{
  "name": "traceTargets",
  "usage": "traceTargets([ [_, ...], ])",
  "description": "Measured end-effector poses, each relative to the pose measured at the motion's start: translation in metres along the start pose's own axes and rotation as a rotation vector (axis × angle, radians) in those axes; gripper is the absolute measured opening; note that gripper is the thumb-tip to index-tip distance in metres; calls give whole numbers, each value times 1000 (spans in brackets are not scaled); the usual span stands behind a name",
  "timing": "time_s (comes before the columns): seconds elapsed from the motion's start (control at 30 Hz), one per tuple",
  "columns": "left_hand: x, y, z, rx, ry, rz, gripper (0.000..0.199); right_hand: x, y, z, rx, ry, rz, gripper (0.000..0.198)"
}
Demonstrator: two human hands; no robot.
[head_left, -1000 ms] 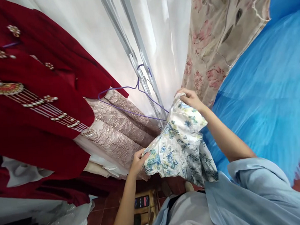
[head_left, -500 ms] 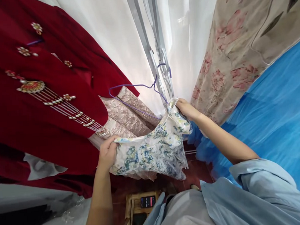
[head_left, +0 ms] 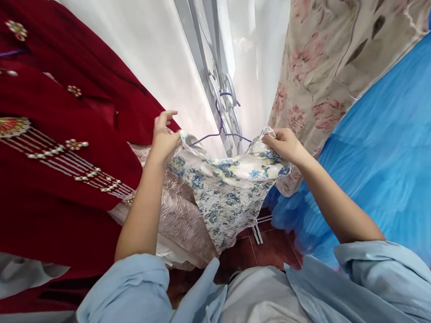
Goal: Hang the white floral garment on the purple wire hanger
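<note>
A white blouse with a blue and yellow floral print (head_left: 227, 189) hangs spread between my two hands. My left hand (head_left: 164, 137) pinches its left shoulder edge between thumb and palm side, with some fingers raised. My right hand (head_left: 284, 144) is closed on the right shoulder edge. A purple wire hanger (head_left: 220, 128) hooks onto the grey metal stand behind, and both its arms run down into the blouse's neckline near my hands. The lower part of the hanger is hidden by the cloth.
The grey metal stand (head_left: 214, 47) rises before a white curtain (head_left: 153, 45). To the left hang a dark red beaded garment (head_left: 77, 186) and a pinkish textured garment (head_left: 182, 220). On the right are a beige floral garment (head_left: 304, 72) and bright blue tulle (head_left: 372, 154). Below lies a red tiled floor (head_left: 241, 255).
My left hand has moved up and right, lifting its side of the blouse onto the hanger's left arm. My right hand has shifted slightly right. The blouse now hangs more level.
</note>
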State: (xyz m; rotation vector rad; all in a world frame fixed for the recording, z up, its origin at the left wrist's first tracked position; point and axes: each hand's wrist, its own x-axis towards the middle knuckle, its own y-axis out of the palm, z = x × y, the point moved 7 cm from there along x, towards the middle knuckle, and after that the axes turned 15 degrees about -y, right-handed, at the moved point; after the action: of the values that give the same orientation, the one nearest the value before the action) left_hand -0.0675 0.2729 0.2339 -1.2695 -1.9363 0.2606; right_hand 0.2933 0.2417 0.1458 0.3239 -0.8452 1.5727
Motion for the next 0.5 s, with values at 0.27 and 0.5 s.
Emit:
traceTargets([
  [0.27, -90, 42, -18, -64, -60, 305, 27, -7, -34, -33, -526, 231, -151, 18],
  [0.5, -108, 9, -23, 92, 30, -95, 30, 29, -31, 10, -349, 24, -201, 16],
])
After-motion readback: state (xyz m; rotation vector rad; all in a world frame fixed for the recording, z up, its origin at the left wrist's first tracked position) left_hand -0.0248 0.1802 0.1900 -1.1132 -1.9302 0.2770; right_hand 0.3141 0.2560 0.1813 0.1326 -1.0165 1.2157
